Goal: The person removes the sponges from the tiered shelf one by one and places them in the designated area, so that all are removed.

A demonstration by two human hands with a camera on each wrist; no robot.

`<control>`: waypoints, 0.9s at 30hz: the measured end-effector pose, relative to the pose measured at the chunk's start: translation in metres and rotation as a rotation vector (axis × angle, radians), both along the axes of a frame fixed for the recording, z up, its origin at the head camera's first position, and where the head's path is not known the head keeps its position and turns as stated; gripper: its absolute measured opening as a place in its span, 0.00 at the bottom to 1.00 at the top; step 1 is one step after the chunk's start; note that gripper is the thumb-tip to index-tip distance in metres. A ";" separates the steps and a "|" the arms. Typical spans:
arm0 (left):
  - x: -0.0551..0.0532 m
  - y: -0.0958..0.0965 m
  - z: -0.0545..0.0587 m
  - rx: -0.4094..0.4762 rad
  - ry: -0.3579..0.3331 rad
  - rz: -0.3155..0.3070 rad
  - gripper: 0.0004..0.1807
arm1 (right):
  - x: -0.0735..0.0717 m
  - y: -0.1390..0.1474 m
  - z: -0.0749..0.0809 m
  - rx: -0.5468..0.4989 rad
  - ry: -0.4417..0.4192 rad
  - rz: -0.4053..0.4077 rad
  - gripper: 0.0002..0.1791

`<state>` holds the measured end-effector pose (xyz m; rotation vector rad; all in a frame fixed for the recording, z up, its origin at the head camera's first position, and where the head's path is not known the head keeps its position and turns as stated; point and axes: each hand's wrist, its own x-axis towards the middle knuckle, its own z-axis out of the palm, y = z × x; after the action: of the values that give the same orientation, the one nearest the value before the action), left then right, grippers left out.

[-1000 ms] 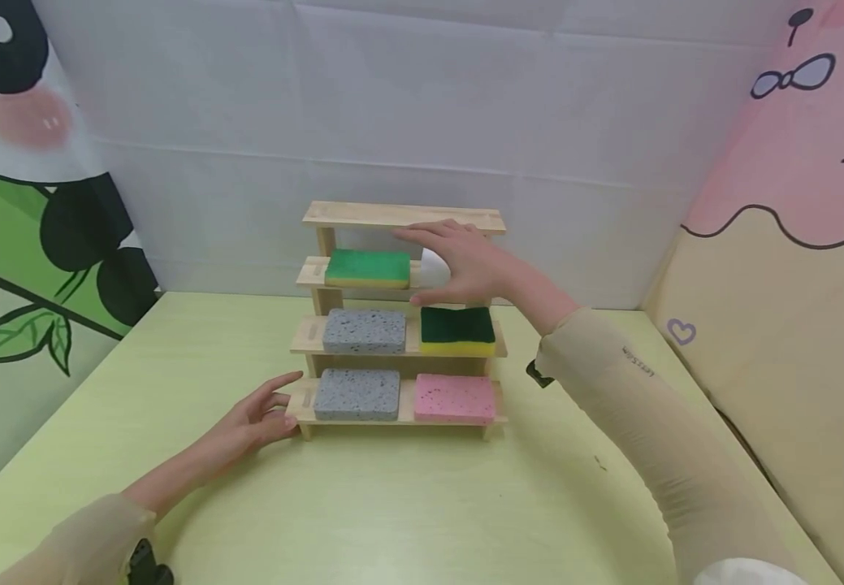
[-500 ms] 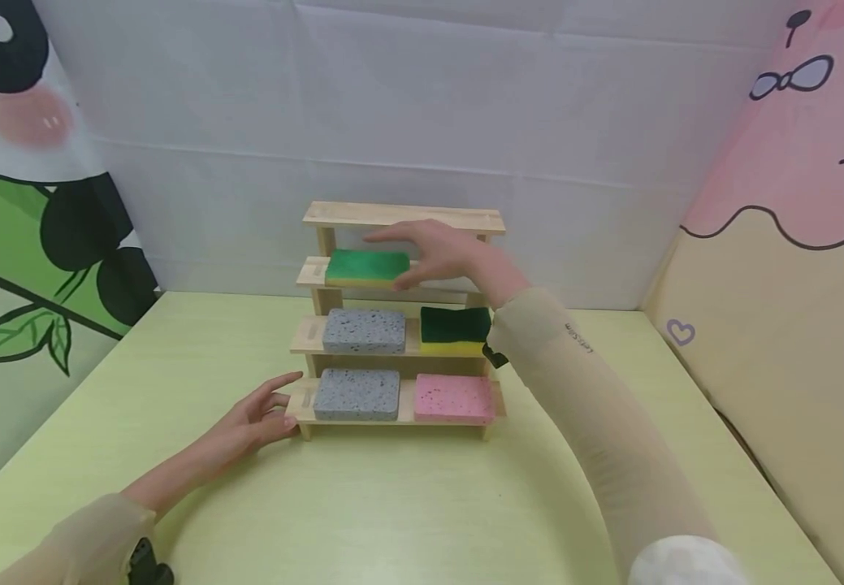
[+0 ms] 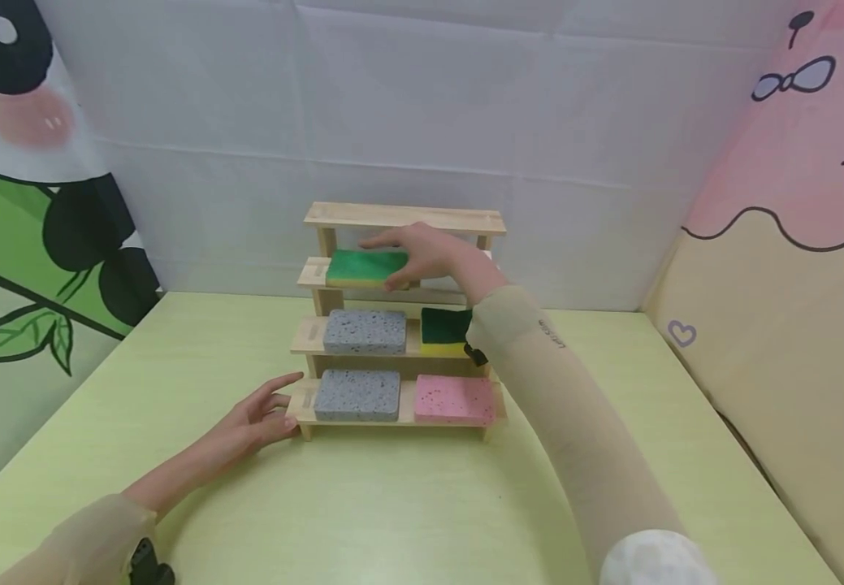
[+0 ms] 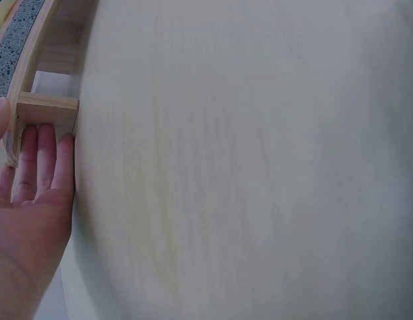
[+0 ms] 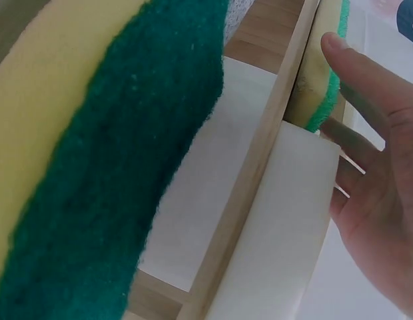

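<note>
A small tiered wooden rack [image 3: 403, 215] stands on the table. My right hand [image 3: 436, 252] is at the right end of the green-and-yellow sponge [image 3: 363, 266] on the second shelf from the top. In the right wrist view, its thumb [image 5: 346, 60] lies on the sponge's front side, with the fingers behind. A white sponge [image 5: 276, 220] sits beside it on that shelf, mostly hidden by my hand in the head view. My left hand [image 3: 257, 418] holds the left end of the bottom shelf, and its fingertips touch the wooden leg [image 4: 50, 110].
Lower shelves carry a grey speckled sponge [image 3: 365, 331], a dark green and yellow sponge [image 3: 445, 327], another grey sponge [image 3: 357, 395] and a pink sponge [image 3: 454, 398]. Behind the rack hangs a white sheet [image 3: 422, 106]. Printed panels flank the pale table [image 3: 392, 504].
My right hand has moved left from the white sponge to the green-and-yellow one, and its thumb and fingers have closed slightly. The left hand and the rack have stayed in place.
</note>
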<state>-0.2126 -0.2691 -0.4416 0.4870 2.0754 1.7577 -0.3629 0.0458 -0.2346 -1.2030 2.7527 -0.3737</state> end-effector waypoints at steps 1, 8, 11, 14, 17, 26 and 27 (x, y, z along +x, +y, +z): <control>0.000 0.000 0.000 0.001 -0.004 0.001 0.39 | -0.001 -0.001 -0.001 0.001 -0.002 -0.008 0.40; 0.001 0.000 0.000 0.004 -0.005 0.007 0.39 | 0.001 -0.002 -0.004 -0.031 -0.027 -0.040 0.36; 0.000 0.000 0.000 0.005 -0.004 0.007 0.39 | 0.001 -0.002 -0.004 -0.036 -0.010 -0.046 0.35; 0.000 -0.001 -0.001 0.002 -0.004 0.008 0.39 | 0.000 -0.003 -0.004 -0.039 -0.001 -0.042 0.35; -0.001 -0.001 -0.002 0.004 0.002 0.006 0.39 | 0.000 -0.004 -0.004 -0.048 0.003 -0.035 0.35; -0.001 -0.001 -0.002 0.006 0.000 0.005 0.39 | 0.004 -0.005 -0.002 -0.056 0.046 -0.022 0.38; -0.001 -0.001 -0.002 0.005 -0.001 0.007 0.39 | 0.005 -0.004 -0.002 -0.051 0.056 -0.020 0.38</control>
<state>-0.2138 -0.2702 -0.4439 0.4810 2.0753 1.7666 -0.3575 0.0417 -0.2368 -1.2164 2.8209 -0.4205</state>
